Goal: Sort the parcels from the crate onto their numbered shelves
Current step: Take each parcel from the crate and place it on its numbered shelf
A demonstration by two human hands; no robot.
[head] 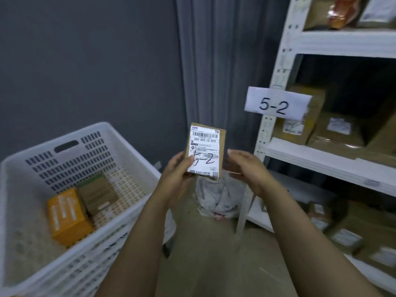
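- The white crate (132, 161) stood at the left with two parcels left in it: an orange box (68, 217) and a brown box (97, 194), touching side by side on its floor.
- The left hand (175, 170) gripped the small brown parcel (204, 151) at its lower left edge, thumb on the label and fingers behind, holding it upright in the air between crate and shelving.
- A marker scrawl on the label looked like "5-2", though it was blurred.
- The right hand (246, 168) was open, fingers nearly straight, just beside the parcel's right edge. I could not tell whether it touched the box.
- A crumpled white bag (218, 198) lay on the floor below the hands.
- A paper tag (276, 103) reading "5-2" hung on the post of the white shelf unit (321, 159), and cardboard boxes (300, 123) sat on the level behind it.
- The step in hand seemed to be checking the label against the tag. Next, the parcel would need carrying right and setting in a free gap on that level.
- The shelves ran off the right edge, and their deeper parts were dark, so free room was hard to judge.
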